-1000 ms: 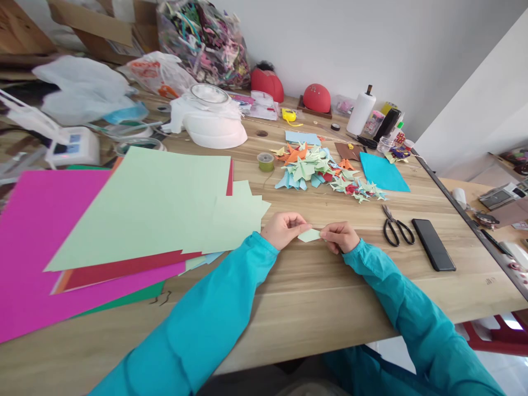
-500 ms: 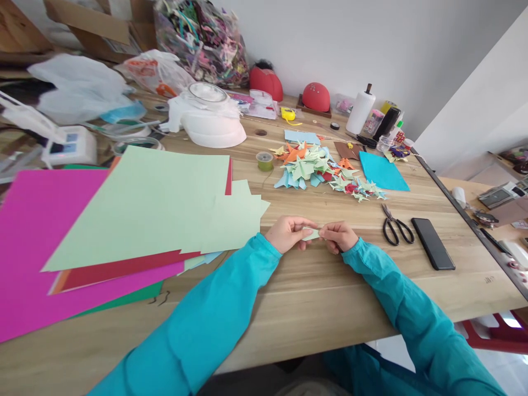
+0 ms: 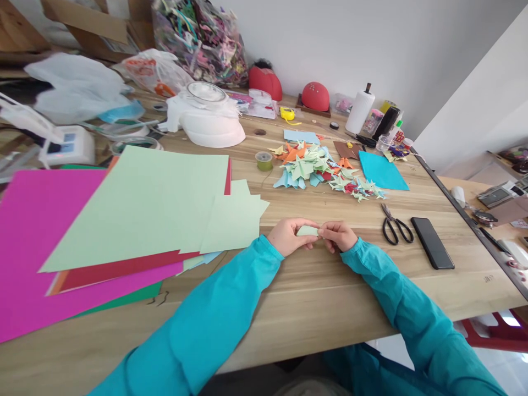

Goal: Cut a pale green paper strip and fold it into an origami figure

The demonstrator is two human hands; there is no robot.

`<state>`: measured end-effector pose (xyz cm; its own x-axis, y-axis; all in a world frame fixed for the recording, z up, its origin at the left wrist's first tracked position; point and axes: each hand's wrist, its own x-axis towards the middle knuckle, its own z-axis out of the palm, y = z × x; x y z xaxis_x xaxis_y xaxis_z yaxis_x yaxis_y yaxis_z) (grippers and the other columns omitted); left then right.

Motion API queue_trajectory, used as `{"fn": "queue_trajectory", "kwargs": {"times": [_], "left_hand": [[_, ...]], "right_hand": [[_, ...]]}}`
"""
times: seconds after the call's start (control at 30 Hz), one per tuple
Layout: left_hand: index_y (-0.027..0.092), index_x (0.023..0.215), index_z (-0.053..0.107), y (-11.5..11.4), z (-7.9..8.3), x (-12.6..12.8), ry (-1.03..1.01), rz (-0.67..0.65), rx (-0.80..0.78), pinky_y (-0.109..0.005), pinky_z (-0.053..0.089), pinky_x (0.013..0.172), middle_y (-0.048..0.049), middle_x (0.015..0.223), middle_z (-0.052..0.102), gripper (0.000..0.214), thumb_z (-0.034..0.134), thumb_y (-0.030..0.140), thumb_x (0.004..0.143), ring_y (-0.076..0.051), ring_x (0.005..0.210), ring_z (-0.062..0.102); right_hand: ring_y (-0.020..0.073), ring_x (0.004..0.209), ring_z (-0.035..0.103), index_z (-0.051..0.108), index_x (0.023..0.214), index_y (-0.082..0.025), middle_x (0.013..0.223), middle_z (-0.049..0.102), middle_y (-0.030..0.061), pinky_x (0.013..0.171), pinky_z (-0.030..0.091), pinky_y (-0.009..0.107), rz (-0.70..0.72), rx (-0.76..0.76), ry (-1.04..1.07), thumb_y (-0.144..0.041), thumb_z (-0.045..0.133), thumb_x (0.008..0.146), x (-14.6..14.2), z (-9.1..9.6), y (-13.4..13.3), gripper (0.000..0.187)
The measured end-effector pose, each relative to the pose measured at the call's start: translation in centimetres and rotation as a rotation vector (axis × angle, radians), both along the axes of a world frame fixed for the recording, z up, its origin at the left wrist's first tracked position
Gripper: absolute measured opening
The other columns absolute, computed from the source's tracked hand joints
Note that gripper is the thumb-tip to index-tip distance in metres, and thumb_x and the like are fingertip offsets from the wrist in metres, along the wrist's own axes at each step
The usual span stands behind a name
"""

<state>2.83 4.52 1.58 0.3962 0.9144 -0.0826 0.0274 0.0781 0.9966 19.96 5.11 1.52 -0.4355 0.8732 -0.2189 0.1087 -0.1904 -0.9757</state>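
Between my two hands is a small folded piece of pale green paper (image 3: pixel 307 231). My left hand (image 3: pixel 289 235) grips its left side, thumb below and fingers behind it. The thumb and fingertips of my right hand (image 3: pixel 337 235) pinch its right end. Both hands are close together just above the wooden table (image 3: pixel 313 297). Behind them lies a heap of small folded paper pieces (image 3: pixel 309 165) in green, orange, blue and red. Left of my hands, pale green sheets (image 3: pixel 157 203) rest on red, magenta (image 3: pixel 37 231) and green sheets.
Scissors (image 3: pixel 396 225) and a black phone (image 3: pixel 432 243) lie to the right. A spool (image 3: pixel 264 160) and a turquoise sheet (image 3: pixel 383 170) flank the paper heap. Along the back stand red pincushions (image 3: pixel 315 97), a white bottle (image 3: pixel 360 111), a tape measure (image 3: pixel 287 114) and plastic bags (image 3: pixel 78 88).
The small green paper has tilted between my fingers, and more of its face shows now. Both hands have stayed in nearly the same place.
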Motion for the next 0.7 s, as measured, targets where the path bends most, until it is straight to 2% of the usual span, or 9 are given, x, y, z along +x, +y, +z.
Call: {"fn": "queue_trajectory", "kwargs": {"times": [0.17,0.37,0.7], "left_hand": [[0.011,0.093,0.064,0.0,-0.2,-0.2,0.025,-0.004,0.041,-0.026,0.052,0.054,0.0000,0.056,0.063,0.037,0.070,0.028,0.061,-0.013,0.050,0.060],[0.012,0.083,0.065,0.1,-0.7,-0.3,0.056,0.001,0.136,-0.023,0.050,0.052,-0.0004,0.055,0.062,0.024,0.065,0.028,0.066,-0.012,0.050,0.059],[0.013,0.073,0.062,-0.3,0.2,-0.3,0.156,-0.005,0.181,-0.022,0.049,0.051,-0.0011,0.053,0.061,0.022,0.058,0.035,0.072,-0.012,0.050,0.059]], "right_hand": [[0.0069,0.030,0.043,0.056,0.066,-0.013,0.039,0.052,-0.0052,0.031,0.034,0.018,-0.002,0.053,0.034,-0.044,0.065,0.062,0.0,-0.1,-0.1,0.033],[0.0067,0.035,0.045,0.058,0.069,-0.013,0.043,0.051,-0.0044,0.035,0.037,0.018,-0.022,0.252,-0.040,-0.043,0.063,0.068,0.1,-0.8,-0.4,0.030],[0.0067,0.040,0.043,0.061,0.069,-0.013,0.046,0.050,-0.0031,0.040,0.034,0.018,0.000,0.489,-0.205,-0.036,0.057,0.076,0.3,-0.8,-0.6,0.025]]}}
